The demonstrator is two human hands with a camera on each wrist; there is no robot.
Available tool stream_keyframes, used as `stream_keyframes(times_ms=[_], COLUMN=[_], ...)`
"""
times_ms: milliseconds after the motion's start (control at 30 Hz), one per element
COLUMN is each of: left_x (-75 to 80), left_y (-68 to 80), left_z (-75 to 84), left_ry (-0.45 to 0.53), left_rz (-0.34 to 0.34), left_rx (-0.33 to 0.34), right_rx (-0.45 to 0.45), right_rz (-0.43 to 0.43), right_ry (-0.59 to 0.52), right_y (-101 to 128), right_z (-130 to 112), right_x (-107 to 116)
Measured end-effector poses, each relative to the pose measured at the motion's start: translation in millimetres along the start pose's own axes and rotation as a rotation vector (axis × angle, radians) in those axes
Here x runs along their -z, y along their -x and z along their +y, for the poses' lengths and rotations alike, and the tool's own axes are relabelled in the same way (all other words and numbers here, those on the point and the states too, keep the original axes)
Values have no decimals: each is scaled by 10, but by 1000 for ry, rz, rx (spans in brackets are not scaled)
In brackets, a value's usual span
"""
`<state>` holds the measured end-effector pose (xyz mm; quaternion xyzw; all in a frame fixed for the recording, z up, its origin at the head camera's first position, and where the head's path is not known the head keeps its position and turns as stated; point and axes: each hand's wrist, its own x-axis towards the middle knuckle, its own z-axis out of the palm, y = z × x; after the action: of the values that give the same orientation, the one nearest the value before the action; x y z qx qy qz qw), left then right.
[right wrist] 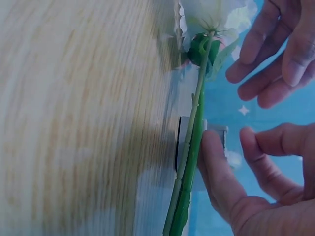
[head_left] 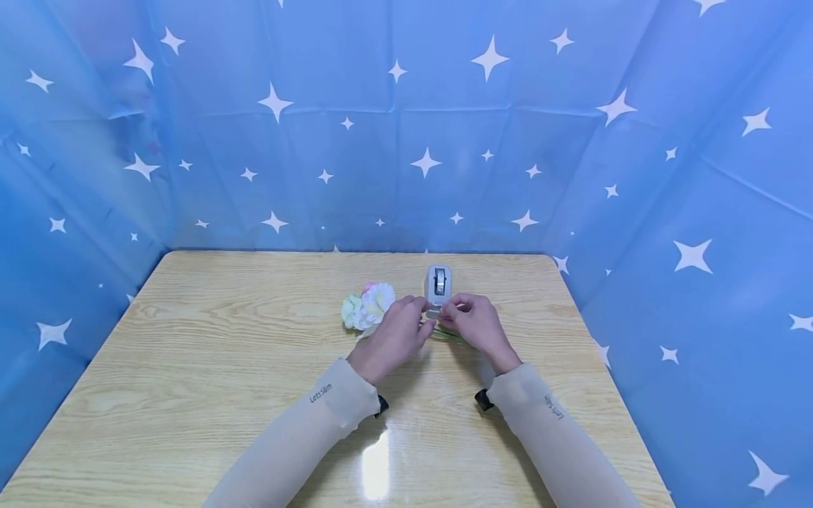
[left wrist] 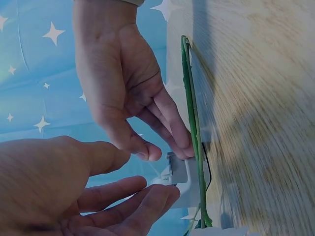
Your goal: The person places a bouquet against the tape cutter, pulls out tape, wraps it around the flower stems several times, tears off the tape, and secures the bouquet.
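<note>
A grey tape dispenser (head_left: 438, 286) with a roll in it stands near the table's far side. My left hand (head_left: 396, 328) is at its front left, thumb and fingers apart in the left wrist view. From the right, my right hand (head_left: 478, 324) reaches its front edge; in the right wrist view the fingers (right wrist: 221, 172) lie against it, with a gap to the thumb. Any clear tape between the hands cannot be made out. Artificial flowers (head_left: 375, 305), white, pale green and pink, lie left of the dispenser. Their green stems (left wrist: 193, 108) run across in front of it.
The wood-grain table (head_left: 241, 367) ends at a blue curtain (head_left: 356, 176) with white stars at the back and sides. Dark wrist straps (head_left: 484, 401) show below the sleeves.
</note>
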<state>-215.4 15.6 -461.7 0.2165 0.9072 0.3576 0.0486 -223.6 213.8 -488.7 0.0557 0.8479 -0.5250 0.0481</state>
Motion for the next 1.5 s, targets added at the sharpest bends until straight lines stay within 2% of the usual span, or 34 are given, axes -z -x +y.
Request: stream_keyframes(times_ms=[133, 267, 433, 700, 933, 1200, 1400, 1500], left_x=[-12, -18, -25, -91, -180, -245, -281, -294], left_y=[9, 50, 139, 348, 492, 480, 481, 478], left_z=[-11, -25, -56, -157, -186, -194, -186, -186], left_ry=[7, 16, 6, 15, 84, 87, 60, 38], left_rz=[10, 26, 56, 127, 119, 119, 142, 152], left_rx=[10, 6, -22, -68, -133, -179, -205, -208], right_rx=[-4, 6, 17, 19, 48, 34, 101, 116], right_rz=[2, -7, 9, 13, 5, -40, -78, -53], right_ry=[-24, -3, 1, -82, -124, -222, -74, 2], right_y=[7, 22, 46, 77, 107, 122, 169, 192], right_z=[18, 41, 72, 120, 90, 59, 22, 9], right_x=[-20, -56, -89, -124, -138, -155, -188, -210])
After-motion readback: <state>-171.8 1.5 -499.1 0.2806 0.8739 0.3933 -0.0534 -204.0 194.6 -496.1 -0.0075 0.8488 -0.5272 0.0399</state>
